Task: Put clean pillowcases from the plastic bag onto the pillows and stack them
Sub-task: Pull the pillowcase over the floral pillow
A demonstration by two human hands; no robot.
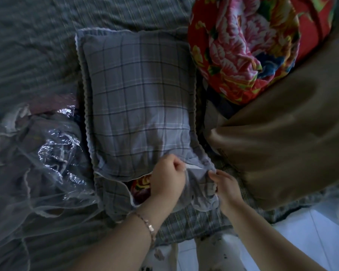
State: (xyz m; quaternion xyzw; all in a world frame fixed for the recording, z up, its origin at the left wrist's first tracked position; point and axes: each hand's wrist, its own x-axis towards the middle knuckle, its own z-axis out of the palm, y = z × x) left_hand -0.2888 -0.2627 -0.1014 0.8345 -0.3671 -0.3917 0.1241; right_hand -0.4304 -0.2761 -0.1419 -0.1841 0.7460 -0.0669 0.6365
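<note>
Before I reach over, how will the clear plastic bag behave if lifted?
Likely floppy: the plastic bag lies crumpled and sagging on the bed. Its glossy film probably slips in a grip. Cloth inside may shift.

A grey checked pillowcase (pixel 139 98) lies on the bed (pixel 37 45). The left hand (pixel 167 178) grips its open end, and the right hand (pixel 226 185) pinches the cloth just beside it. A red flowered pillow (pixel 140 185) peeks out of the opening. A clear plastic bag (pixel 47 153) lies on the left, and a brown pillow (pixel 286 133) on the right.
</note>
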